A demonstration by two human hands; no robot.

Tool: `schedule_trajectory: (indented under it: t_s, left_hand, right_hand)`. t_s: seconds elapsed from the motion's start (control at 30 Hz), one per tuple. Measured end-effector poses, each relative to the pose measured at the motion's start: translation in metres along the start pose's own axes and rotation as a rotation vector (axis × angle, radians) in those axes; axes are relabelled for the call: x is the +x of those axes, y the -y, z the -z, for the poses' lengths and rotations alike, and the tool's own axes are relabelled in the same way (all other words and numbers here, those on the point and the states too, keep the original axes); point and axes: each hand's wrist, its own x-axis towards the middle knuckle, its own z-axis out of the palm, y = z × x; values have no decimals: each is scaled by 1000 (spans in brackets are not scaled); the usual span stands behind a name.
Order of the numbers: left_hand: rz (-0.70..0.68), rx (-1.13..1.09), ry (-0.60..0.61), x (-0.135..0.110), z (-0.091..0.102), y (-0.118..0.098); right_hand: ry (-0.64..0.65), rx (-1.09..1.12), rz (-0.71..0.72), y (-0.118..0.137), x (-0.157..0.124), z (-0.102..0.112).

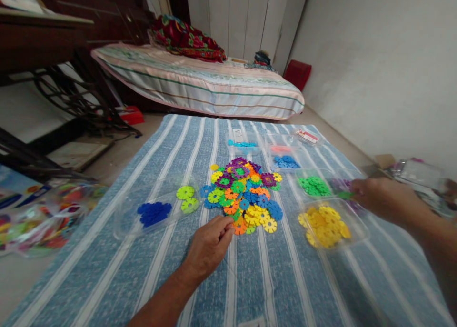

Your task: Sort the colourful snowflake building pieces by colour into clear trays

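Observation:
A mixed pile of plastic snowflake discs (246,193) in several colours lies mid-cloth, with purple square pieces among them. At its near left edge my left hand (210,243) has thumb and fingers pinched together beside orange and green discs; whatever they grip is hidden. Out to the right, my right hand (373,196) pinches a green disc (344,195), blurred, over the purple pieces (342,185). Left of that is a clear tray of green discs (314,186). Closer to me, yellow discs (324,226) fill another clear tray (361,231).
Dark blue discs (154,214) and two lime discs (185,193) sit in a clear tray on the left. Farther back are trays with blue discs (286,162) and light blue pieces (243,143). A striped cloth (200,293) lies beneath; a bed (214,89) stands beyond.

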Motion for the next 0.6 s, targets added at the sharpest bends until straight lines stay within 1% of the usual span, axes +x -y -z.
schedule_trajectory:
  t_s: [0.07,0.1,0.13,0.2,0.27,0.33,0.4,0.43,0.5,0.6]
  left_hand:
    - [-1,2,5,-1,0,-1]
    - [-1,3,1,-2,0,-2]
    - [1,5,-11,-3,0,-3]
    - [10,16,-73,-4,-1,-3]
    - [5,40,-187,-4,-3,-1]
    - [-32,88,-297,-2,-4,2]
    - [-81,151,-348,0,-6,5]
    - [-94,182,-345,2,-6,6]
    - [-87,230,-308,5,-9,7]
    - [-11,271,-246,11,-12,8]
  right_hand:
    - [34,-128,-26,12,2,15]
    - [40,-158,-32,20,1,19]
    - [27,-146,-23,31,-4,21]
    - [11,-47,61,58,-18,17]
    - [-26,123,186,90,-35,8]
    - [-58,320,294,122,-50,-3]
    - [-61,474,385,151,-57,-15]
    - [-64,529,399,164,-57,-21]
    - [-90,597,380,184,-51,-34]
    - [-157,616,319,201,-32,-57]
